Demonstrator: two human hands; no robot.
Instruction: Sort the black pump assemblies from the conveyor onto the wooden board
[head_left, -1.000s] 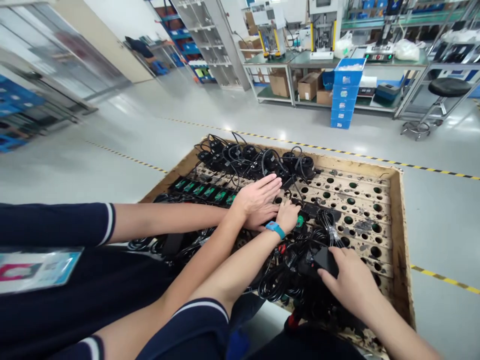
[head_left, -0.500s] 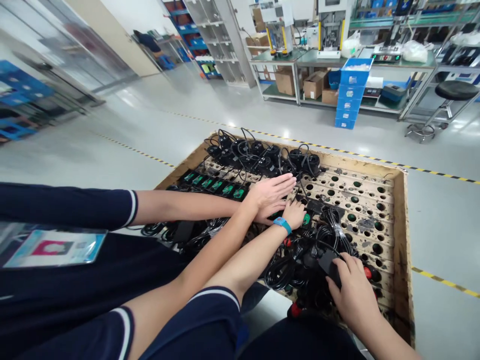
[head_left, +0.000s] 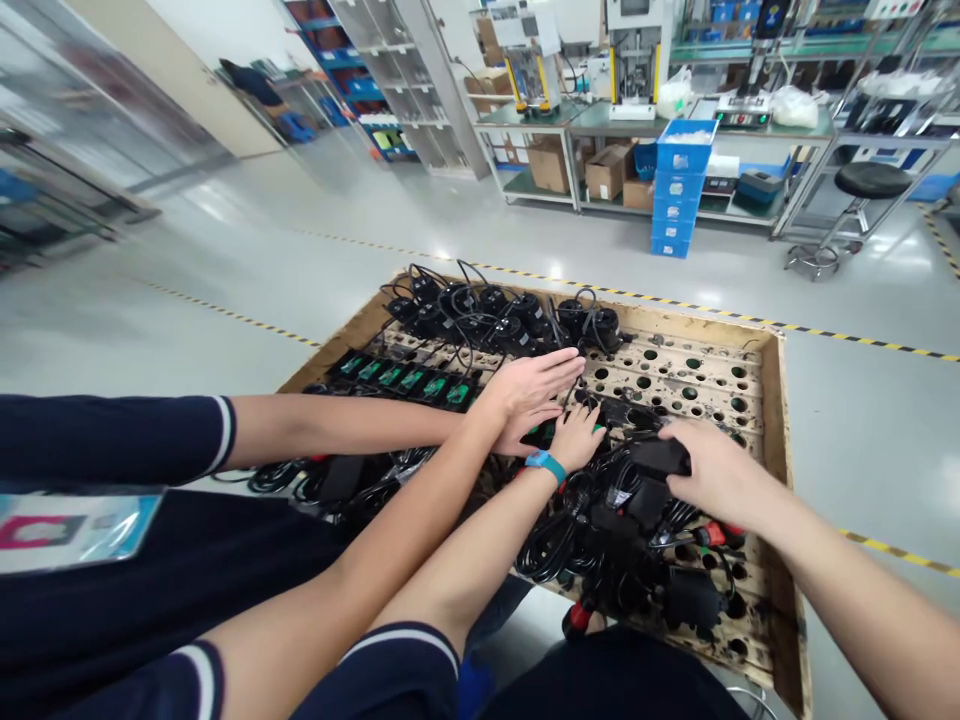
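My left hand (head_left: 576,438), with a blue band on the wrist, lies with fingers spread on black parts that show green patches. My right hand (head_left: 709,465) grips a black power adapter (head_left: 660,457) between thumb and fingers, above a heap of coiled black cables (head_left: 551,545). Below it rests another black block-shaped piece (head_left: 694,600), near a red-and-black connector (head_left: 720,534). A co-worker's two hands (head_left: 525,395) cross close to my left hand, one with fingers outstretched over the other; what lies beneath them is hidden.
A raised wooden rim (head_left: 776,430) surrounds the perforated board (head_left: 694,385). Round black units with cables (head_left: 510,335) stand along its far side; several green-faced black pieces (head_left: 412,380) form a row at left. Stacked blue bins (head_left: 679,190) and a stool (head_left: 871,182) stand beyond.
My right hand has moved forward, away from my body, with the black adapter in its grip. My left hand stays on the same spot, its fingers spreading a little. The co-worker's hands barely move.
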